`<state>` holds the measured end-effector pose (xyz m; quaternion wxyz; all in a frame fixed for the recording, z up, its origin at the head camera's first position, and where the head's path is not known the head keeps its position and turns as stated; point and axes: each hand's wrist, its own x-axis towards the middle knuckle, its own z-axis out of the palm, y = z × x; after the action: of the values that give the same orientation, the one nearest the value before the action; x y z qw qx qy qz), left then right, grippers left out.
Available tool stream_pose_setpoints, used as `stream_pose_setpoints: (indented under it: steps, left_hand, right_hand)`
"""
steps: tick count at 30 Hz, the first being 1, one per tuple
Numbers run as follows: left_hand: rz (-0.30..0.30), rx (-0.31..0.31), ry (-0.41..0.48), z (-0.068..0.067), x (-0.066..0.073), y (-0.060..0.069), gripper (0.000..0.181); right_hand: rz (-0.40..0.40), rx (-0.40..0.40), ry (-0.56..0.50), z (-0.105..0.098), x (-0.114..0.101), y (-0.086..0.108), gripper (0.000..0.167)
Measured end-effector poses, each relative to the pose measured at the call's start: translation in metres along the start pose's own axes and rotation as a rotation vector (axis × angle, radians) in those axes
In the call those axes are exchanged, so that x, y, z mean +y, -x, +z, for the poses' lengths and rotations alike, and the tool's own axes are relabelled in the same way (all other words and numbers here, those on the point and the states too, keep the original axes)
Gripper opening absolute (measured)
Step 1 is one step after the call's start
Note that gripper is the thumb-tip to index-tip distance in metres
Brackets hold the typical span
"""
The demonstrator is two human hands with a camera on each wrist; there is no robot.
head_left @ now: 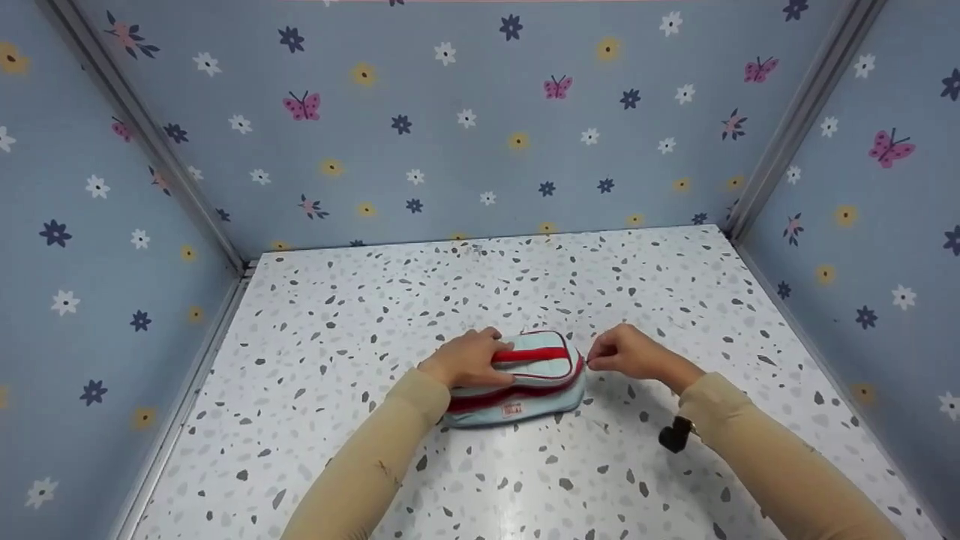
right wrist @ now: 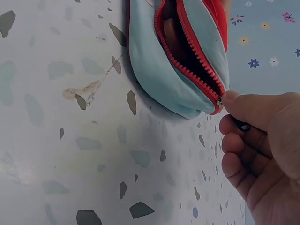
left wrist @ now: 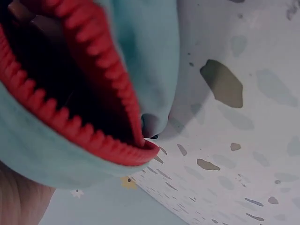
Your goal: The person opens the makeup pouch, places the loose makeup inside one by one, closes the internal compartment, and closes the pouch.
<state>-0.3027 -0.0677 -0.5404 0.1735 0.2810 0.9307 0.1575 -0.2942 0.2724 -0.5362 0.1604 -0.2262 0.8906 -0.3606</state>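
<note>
A light blue pouch (head_left: 551,403) with red trim and a red strap (head_left: 536,355) lies on the speckled tabletop. My left hand (head_left: 469,358) grips it over its left part, thumb in front and fingers behind. At the pouch's right end, my right hand (head_left: 630,352) pinches the zipper pull (right wrist: 220,100) between thumb and forefinger; a dark loop (right wrist: 242,125) shows beneath the thumb. The red zipper (right wrist: 201,56) gapes, its teeth apart, in both wrist views. Inside it is dark, and a brownish shape there is too dim to identify.
The white speckled tabletop (head_left: 360,300) is bounded by blue flowered panels (head_left: 465,150) at the back and both sides. Metal rails (head_left: 187,397) run along the side edges. A brown smudge (right wrist: 82,91) marks the surface near the pouch.
</note>
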Motion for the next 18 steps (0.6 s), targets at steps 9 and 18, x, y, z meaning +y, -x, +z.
stream_pose_setpoints:
  steps: [9, 18]
  left_hand:
    - [-0.006, -0.013, 0.032, -0.001, -0.002, 0.0, 0.076]
    - [-0.01, -0.021, 0.037, -0.001, -0.002, 0.001, 0.079]
  right_hand:
    - [-0.036, -0.059, -0.052, 0.02, -0.013, 0.005, 0.007]
    - [-0.015, -0.027, -0.091, 0.048, -0.026, 0.012, 0.005]
